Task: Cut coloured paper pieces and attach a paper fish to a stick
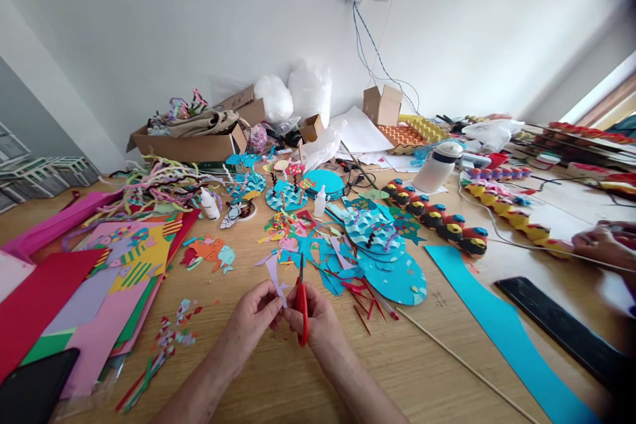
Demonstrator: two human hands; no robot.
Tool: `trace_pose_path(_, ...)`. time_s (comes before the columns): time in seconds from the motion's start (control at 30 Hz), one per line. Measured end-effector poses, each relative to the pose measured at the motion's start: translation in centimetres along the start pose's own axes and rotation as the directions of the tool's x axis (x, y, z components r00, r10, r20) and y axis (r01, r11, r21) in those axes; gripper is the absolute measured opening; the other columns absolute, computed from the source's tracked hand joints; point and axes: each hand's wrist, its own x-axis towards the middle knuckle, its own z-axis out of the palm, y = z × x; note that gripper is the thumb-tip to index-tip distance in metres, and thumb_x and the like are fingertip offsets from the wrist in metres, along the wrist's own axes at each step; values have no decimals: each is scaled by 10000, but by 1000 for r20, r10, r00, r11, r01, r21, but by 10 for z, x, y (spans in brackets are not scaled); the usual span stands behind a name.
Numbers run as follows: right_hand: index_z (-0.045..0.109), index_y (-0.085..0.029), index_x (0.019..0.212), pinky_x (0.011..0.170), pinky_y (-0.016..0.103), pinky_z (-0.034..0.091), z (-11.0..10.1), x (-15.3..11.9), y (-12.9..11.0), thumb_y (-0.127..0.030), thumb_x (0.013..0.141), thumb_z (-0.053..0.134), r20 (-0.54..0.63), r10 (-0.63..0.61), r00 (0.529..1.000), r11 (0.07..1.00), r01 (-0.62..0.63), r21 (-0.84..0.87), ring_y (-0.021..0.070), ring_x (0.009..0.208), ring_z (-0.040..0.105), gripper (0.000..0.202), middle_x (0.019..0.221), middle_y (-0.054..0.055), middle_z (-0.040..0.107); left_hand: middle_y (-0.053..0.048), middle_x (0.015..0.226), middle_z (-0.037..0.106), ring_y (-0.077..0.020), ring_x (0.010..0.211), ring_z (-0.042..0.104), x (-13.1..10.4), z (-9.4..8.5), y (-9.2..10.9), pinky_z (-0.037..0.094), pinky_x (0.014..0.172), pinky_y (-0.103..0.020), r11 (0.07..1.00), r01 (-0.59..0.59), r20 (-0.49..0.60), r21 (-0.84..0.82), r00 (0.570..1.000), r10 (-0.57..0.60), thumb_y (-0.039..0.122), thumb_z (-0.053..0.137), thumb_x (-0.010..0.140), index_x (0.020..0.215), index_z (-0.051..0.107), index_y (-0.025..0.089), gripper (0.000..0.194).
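Observation:
Between the fingertips of my left hand point(256, 311) is a narrow strip of lilac paper point(273, 273), its wider end pointing up and away. My right hand point(318, 318) is closed on red-handled scissors point(302, 318), whose dark blades point away from me. The two hands almost meet over the table, and the right fingertips are close to the paper's lower end. Just beyond them lies a heap of blue paper scraps point(311, 248). Red paper strips point(365, 295) are scattered to the right.
Coloured paper sheets point(94, 305) are stacked at left, near paper fish point(211, 252). Glue bottles point(209, 204) and blue discs point(397, 278) stand or lie ahead. At right are a wooden stick point(462, 361), a black phone point(556, 321) and another person's hand point(603, 242).

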Motion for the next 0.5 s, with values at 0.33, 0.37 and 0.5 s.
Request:
trace_pose_path(0.33,420,-180,637,439,191,279,-1,-13,-6,-370,744,487,123,42,992,935,4,-355,75,472,356,228,518,-65,371,20,606,540,-102,583,482,-7,-16,25,412,555,-208,996,-57,-44,-73,998,54,271,527,739,652,522,165,138)
trace_pose_path(0.37,417,-178,627,444,191,272,-1,-15,-7,-356,765,453,137,38,990,916,21,-401,76,483,350,229,524,-63,362,18,617,546,-104,598,490,-8,-18,28,418,569,-211,995,-63,-42,-84,997,59,268,524,745,653,524,165,138)
trace_pose_path(0.5,409,-174,591,456,198,239,1,-19,-12,-300,779,420,167,41,985,823,61,-565,80,507,329,226,528,-57,338,11,658,560,-106,627,509,-8,-22,34,429,592,-212,991,-71,-44,-115,997,67,274,525,754,673,542,163,138)
